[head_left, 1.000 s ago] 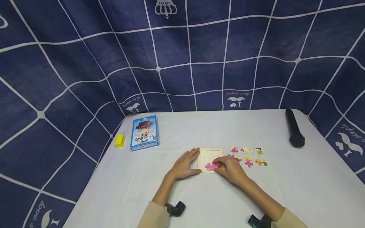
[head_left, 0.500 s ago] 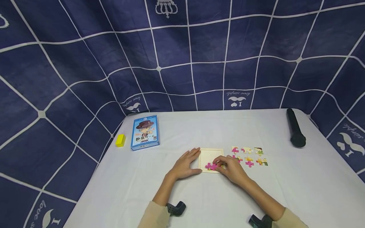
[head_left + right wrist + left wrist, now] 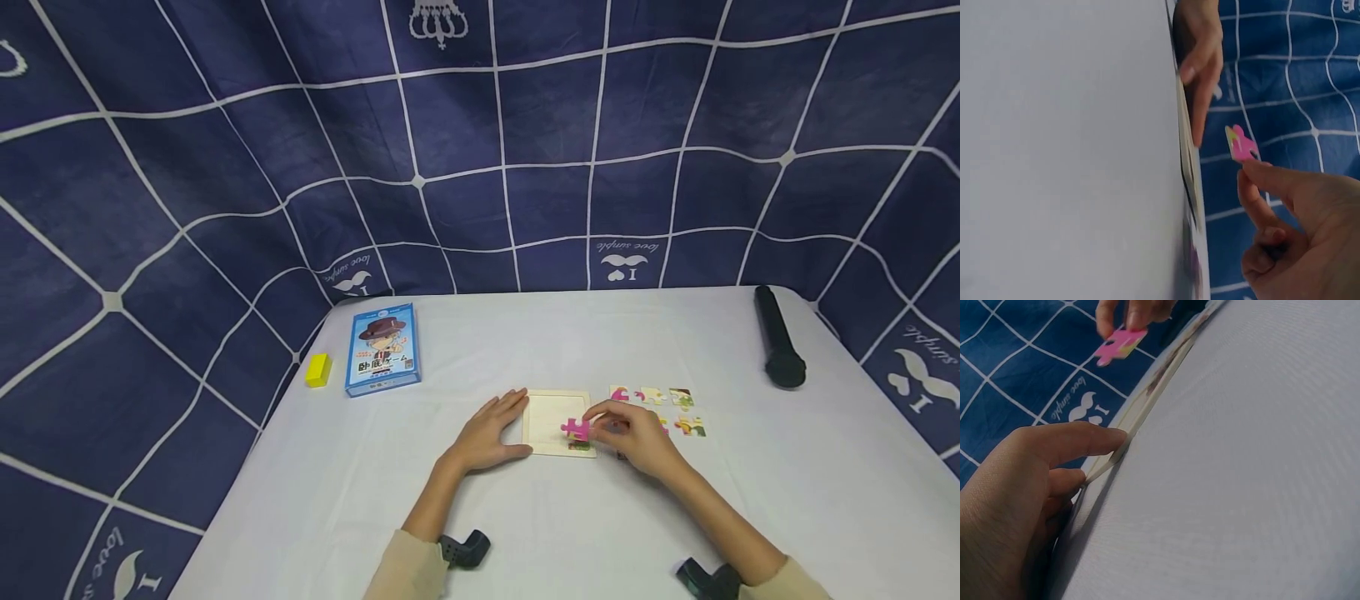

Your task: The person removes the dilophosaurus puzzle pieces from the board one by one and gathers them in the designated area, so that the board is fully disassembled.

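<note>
My right hand [image 3: 633,435] pinches a pink puzzle piece [image 3: 576,429] between thumb and fingertips; in the right wrist view the same pink piece [image 3: 1242,144] is lifted clear of the table. Below it lies a square wooden puzzle tray [image 3: 551,392], with one greenish puzzle piece [image 3: 579,447] in its lower right corner. My left hand [image 3: 483,437] rests against the tray's left side, fingers extended. In the left wrist view, the left hand [image 3: 1041,462] touches the tray's edge with thumb and a finger.
Several loose puzzle pieces [image 3: 682,397] lie in rows right of the tray, some partly hidden by the right hand. A blue card game box [image 3: 382,348] and a yellow block [image 3: 318,370] are at the left. A black microphone [image 3: 777,337] lies far right on the white table [image 3: 480,342].
My right hand has lifted the pink piece up from the tray and moved to the right with it, uncovering the greenish piece in the corner. The left hand stays in place.
</note>
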Motion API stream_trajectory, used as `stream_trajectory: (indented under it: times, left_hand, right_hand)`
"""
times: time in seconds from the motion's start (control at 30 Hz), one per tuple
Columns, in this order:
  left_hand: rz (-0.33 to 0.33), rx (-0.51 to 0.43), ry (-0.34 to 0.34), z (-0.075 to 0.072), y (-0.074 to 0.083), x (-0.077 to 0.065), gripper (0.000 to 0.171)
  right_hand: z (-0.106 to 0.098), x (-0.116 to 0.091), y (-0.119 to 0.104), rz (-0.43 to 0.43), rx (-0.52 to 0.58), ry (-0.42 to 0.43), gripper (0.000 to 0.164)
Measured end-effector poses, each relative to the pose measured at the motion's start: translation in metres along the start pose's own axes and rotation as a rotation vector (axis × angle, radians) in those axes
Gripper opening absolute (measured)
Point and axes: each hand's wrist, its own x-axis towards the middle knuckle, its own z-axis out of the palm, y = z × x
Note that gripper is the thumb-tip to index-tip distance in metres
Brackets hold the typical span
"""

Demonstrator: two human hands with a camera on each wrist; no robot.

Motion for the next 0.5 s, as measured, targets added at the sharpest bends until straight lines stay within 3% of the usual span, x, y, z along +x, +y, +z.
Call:
stream_trajectory:
  times: [0.33, 0.5]
  left_hand:
    - [0.002, 0.003, 0.007, 0.002, 0.000, 0.000, 0.082]
    - [0.007, 0.004, 0.014, 0.000, 0.001, -0.001, 0.082]
  right_hand:
    - [-0.060, -0.029, 0.021, 0.134, -0.106, -0.048, 0.020]
    - [-0.077, -0.039, 0.028, 0.207, -0.111, -0.091, 0.020]
